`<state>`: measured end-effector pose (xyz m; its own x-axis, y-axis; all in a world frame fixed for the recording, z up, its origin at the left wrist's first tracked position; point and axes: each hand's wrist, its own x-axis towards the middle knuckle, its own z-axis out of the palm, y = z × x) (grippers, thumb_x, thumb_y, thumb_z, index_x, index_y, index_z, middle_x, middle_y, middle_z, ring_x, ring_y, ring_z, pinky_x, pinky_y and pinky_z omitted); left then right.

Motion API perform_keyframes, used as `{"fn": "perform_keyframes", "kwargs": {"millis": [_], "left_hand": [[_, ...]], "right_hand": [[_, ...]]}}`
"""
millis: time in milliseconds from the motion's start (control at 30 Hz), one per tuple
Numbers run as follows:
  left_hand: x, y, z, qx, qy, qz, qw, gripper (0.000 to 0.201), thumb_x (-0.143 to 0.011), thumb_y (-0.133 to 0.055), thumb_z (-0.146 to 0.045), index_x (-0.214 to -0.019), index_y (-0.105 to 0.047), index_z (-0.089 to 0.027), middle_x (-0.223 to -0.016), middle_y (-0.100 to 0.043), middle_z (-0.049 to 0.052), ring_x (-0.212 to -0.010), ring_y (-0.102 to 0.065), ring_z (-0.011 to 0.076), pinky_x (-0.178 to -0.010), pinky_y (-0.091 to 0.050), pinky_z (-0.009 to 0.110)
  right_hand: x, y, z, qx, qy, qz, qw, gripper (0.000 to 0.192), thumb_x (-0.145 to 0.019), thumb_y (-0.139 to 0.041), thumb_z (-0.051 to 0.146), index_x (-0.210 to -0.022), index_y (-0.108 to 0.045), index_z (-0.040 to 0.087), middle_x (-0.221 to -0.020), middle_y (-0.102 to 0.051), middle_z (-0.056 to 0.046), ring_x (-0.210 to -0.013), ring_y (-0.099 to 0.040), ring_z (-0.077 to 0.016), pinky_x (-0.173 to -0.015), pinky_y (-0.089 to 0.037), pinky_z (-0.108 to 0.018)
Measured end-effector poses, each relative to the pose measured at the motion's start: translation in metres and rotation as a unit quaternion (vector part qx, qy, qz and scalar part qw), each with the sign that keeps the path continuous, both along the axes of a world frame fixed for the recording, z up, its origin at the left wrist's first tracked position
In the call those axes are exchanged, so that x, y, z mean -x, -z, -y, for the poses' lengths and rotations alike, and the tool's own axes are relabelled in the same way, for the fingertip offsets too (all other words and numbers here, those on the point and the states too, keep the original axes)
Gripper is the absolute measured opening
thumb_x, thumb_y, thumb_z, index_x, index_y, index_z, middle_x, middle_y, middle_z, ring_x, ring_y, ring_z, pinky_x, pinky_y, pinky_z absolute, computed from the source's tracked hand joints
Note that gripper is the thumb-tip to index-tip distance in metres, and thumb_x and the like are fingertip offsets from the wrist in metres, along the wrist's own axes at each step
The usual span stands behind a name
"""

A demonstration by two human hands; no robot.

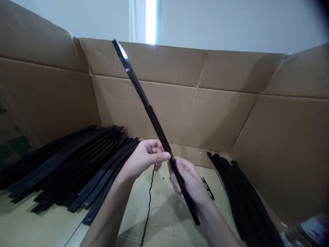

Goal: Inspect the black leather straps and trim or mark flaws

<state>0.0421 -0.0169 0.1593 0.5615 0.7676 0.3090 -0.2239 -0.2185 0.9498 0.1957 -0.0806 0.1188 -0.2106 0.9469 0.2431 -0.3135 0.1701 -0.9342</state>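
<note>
A long black strip [136,84] slants across the view, held up above the table, with dark cord [155,124] wound tightly round its middle. My right hand [189,176] grips the strip below the winding, fingers wrapped round it. At the lower end of the winding, my left hand [151,154] is closed, its thumb pressed to the cord and strip. A loose tail of dark cord [149,195] hangs from beneath my left hand toward the table. The exact pinch of the left fingertips is partly hidden.
Many similar black strips [77,164] lie piled on the left, with several more strips [241,199] at right. Behind my right hand lies a small black tool [208,188]. Cardboard walls [221,113] enclose the table [164,219]. A clear container [308,231] stands lower right.
</note>
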Motion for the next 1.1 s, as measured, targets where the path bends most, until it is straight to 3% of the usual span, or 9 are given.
{"fn": "perform_keyframes", "kwargs": {"millis": [133,300,367,533,633,767,900,1000,1100], "left_hand": [[0.002,0.001,0.001,-0.007,0.065,0.004,0.998,0.033,-0.069,-0.079,-0.039,-0.082,-0.065,-0.011,-0.05,-0.062,0.0,-0.04,-0.052,0.0088,-0.038,-0.039,0.018],[0.0,-0.002,0.009,-0.03,0.012,-0.016,0.999,0.031,-0.074,-0.076,-0.036,-0.062,-0.061,-0.012,-0.042,-0.056,-0.001,-0.034,-0.049,0.0079,-0.032,-0.029,0.016],[-0.001,-0.004,0.012,-0.032,-0.029,-0.035,0.998,0.033,-0.075,-0.075,-0.038,-0.06,-0.059,-0.013,-0.041,-0.052,-0.003,-0.033,-0.046,0.0071,-0.032,-0.029,0.016],[0.0,-0.007,0.017,-0.116,-0.119,-0.118,0.979,0.032,-0.081,-0.068,-0.036,-0.061,-0.059,-0.012,-0.046,-0.048,-0.004,-0.041,-0.04,0.0051,-0.038,-0.026,0.016],[0.002,-0.009,0.018,-0.138,-0.091,-0.126,0.978,0.031,-0.086,-0.061,-0.037,-0.068,-0.061,-0.012,-0.049,-0.047,-0.004,-0.045,-0.043,0.0068,-0.042,-0.031,0.018],[0.003,-0.009,0.017,-0.12,-0.044,-0.13,0.983,0.03,-0.087,-0.059,-0.038,-0.073,-0.062,-0.012,-0.051,-0.049,-0.003,-0.044,-0.044,0.0078,-0.042,-0.034,0.019],[0.002,-0.005,0.012,-0.108,-0.01,-0.116,0.987,0.031,-0.086,-0.062,-0.04,-0.074,-0.064,-0.011,-0.051,-0.05,-0.003,-0.044,-0.043,0.0071,-0.042,-0.033,0.019],[0.0,0.0,0.008,-0.082,0.01,-0.09,0.992,0.031,-0.079,-0.07,-0.042,-0.082,-0.066,-0.011,-0.05,-0.049,-0.004,-0.041,-0.041,0.006,-0.039,-0.03,0.018],[-0.004,0.0,0.009,-0.062,-0.006,-0.069,0.996,0.037,-0.068,-0.078,-0.045,-0.071,-0.063,-0.011,-0.044,-0.048,-0.005,-0.037,-0.037,0.0044,-0.035,-0.025,0.017]], "right_hand": [[0.006,0.004,-0.002,0.032,-0.143,-0.067,0.987,0.039,-0.094,-0.049,0.056,-0.085,-0.054,0.018,-0.037,-0.038,0.011,-0.025,-0.025,-0.005,-0.028,-0.025,-0.015],[0.004,0.005,-0.001,0.046,-0.19,-0.051,0.979,0.056,-0.095,-0.032,0.065,-0.094,-0.057,0.015,-0.041,-0.04,0.01,-0.027,-0.029,-0.0054,-0.03,-0.027,-0.015],[0.003,0.004,0.0,0.035,-0.158,0.0,0.987,0.052,-0.094,-0.037,0.065,-0.098,-0.056,0.016,-0.048,-0.046,0.008,-0.031,-0.034,-0.0053,-0.033,-0.029,-0.015],[0.004,-0.001,-0.001,-0.006,0.047,0.137,0.989,0.037,-0.097,-0.045,0.052,-0.097,-0.055,0.017,-0.068,-0.052,0.004,-0.044,-0.044,-0.0057,-0.042,-0.035,-0.018],[0.002,-0.003,-0.002,-0.019,0.107,0.148,0.983,0.034,-0.096,-0.048,0.051,-0.092,-0.054,0.018,-0.069,-0.048,0.004,-0.047,-0.041,-0.0064,-0.042,-0.033,-0.018],[-0.002,-0.004,0.0,-0.026,0.123,0.14,0.982,0.034,-0.095,-0.051,0.049,-0.079,-0.049,0.019,-0.058,-0.043,0.006,-0.044,-0.035,-0.0062,-0.039,-0.027,-0.017],[-0.004,-0.002,0.003,-0.003,0.071,0.079,0.994,0.035,-0.095,-0.05,0.049,-0.077,-0.05,0.018,-0.053,-0.044,0.006,-0.038,-0.035,-0.0059,-0.034,-0.026,-0.016],[-0.002,0.0,0.002,0.011,-0.017,0.002,1.0,0.036,-0.095,-0.048,0.048,-0.077,-0.052,0.017,-0.048,-0.045,0.006,-0.034,-0.033,-0.0048,-0.032,-0.025,-0.016],[0.001,0.002,0.001,0.02,-0.106,-0.053,0.993,0.039,-0.094,-0.045,0.051,-0.079,-0.053,0.016,-0.044,-0.043,0.007,-0.029,-0.03,-0.0045,-0.03,-0.022,-0.016]]}}
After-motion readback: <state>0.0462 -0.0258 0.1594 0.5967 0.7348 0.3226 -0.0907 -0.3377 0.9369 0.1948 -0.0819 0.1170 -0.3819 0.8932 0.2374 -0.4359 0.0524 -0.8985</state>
